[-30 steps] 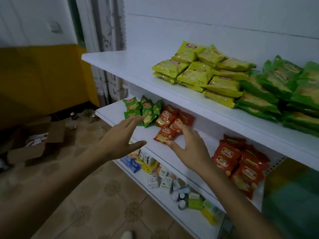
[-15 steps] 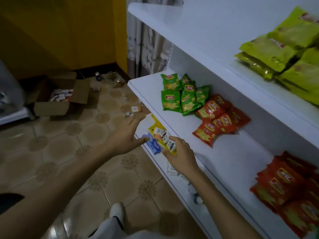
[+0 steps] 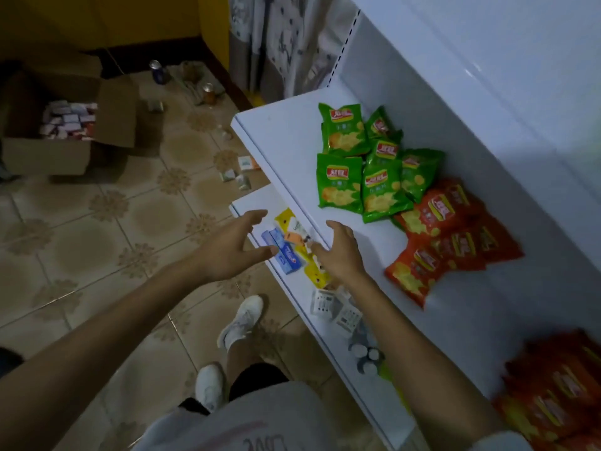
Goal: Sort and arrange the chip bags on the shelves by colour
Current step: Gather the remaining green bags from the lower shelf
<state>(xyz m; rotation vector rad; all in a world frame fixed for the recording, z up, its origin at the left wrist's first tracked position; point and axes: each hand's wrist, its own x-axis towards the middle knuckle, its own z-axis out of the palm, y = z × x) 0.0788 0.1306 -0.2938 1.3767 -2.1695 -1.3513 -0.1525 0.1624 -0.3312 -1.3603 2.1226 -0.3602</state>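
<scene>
Open cardboard box of small packets on the tiled floor; two cans near the yellow wall; patterned curtain; toothpaste boxes and white cartons on the lowest shelf; white shoes.

- Green chip bags lie flat in a loose overlapping cluster on the white shelf.
- Red chip bags lie heaped just beside them (edges touching), with another red pile well apart.
</scene>
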